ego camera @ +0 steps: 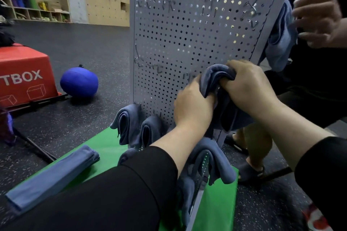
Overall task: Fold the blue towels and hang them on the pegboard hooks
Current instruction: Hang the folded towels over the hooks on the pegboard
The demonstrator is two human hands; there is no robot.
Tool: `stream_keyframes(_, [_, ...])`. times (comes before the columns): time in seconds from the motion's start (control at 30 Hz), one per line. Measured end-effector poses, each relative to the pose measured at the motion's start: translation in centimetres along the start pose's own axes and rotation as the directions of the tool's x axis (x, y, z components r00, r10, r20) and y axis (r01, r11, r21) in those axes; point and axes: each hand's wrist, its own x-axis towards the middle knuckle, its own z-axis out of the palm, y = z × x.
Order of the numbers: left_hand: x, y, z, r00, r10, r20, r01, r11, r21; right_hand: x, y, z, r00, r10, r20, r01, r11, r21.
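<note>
Folded blue towel gripped between both hands (against pegboard)

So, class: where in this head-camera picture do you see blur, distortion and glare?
Head view: the other person's hand at upper right is motion-blurred; the wide lens bows the pegboard edges outward; light shines through its upper holes; the two hands gripping the towel are sharp.

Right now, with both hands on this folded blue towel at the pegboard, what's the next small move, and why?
Probably lower the folded towel so its fold settles over a hook. Both the left hand and the right hand grip it against the pegboard, at the height of its middle hooks. Whether a hook has already caught is hidden. Then release.
</note>
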Motion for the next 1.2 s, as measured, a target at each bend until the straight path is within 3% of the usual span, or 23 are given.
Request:
stream_keyframes(0.07, [0.6, -0.4, -0.1, 0.999, -0.033, -0.003, 0.033, 0.995, -0.095, 0.3, -0.1, -0.1, 1.000, -0.009, -0.015, 0.009, 1.000, 0.011])
stream_keyframes(0.17, [0.7, -0.4, 0.3, 0.990, -0.043, 0.131, 0.076, 0.964, -0.255, 0.6, -0.3, -0.1, 0.999, 0.004, -0.037, -0.004, 1.000, 0.013])
stream_keyframes(0.23, [0.5, -0.1, 0.9, 0.996, -0.009, 0.091, 0.028, 0.977, -0.211, 0.7, -0.6, -0.1, 0.999, 0.017, -0.042, -0.017, 1.000, 0.008])
stream_keyframes(0.37, [0.9, -0.2, 1.1, 0.996, -0.076, -0.049, 0.069, 0.990, -0.126, 0.7, -0.9, -0.1, 0.999, 0.021, -0.031, -0.021, 1.000, 0.001])
stream_keyframes(0.5, [1.2, -0.7, 0.3, 0.989, -0.039, -0.145, 0.010, 0.981, -0.192, 0.8, -0.9, -0.5, 0.999, 0.004, -0.048, -0.004, 1.000, 0.010])
stream_keyframes(0.73, [1.3, -1.2, -0.4, 0.985, 0.034, -0.168, -0.063, 0.984, -0.168, 1.7, -0.8, -0.8, 0.992, 0.018, -0.122, -0.012, 0.999, 0.043])
stream_keyframes(0.9, [1.3, -1.1, 0.1, 0.952, 0.102, -0.290, -0.137, 0.985, -0.106, 2.1, -1.0, -0.7, 0.983, 0.020, -0.183, -0.007, 0.997, 0.071])
stream_keyframes(1.07, [1.6, -0.8, 1.2, 0.987, 0.064, -0.147, -0.080, 0.991, -0.106, 2.6, -1.2, -0.4, 0.982, 0.011, -0.186, -0.004, 0.999, 0.034])
stream_keyframes(1.2, [1.5, -0.9, 2.4, 0.993, 0.077, -0.087, -0.084, 0.993, -0.087, 2.7, -0.7, 0.0, 0.996, 0.020, -0.084, -0.024, 0.998, -0.052])
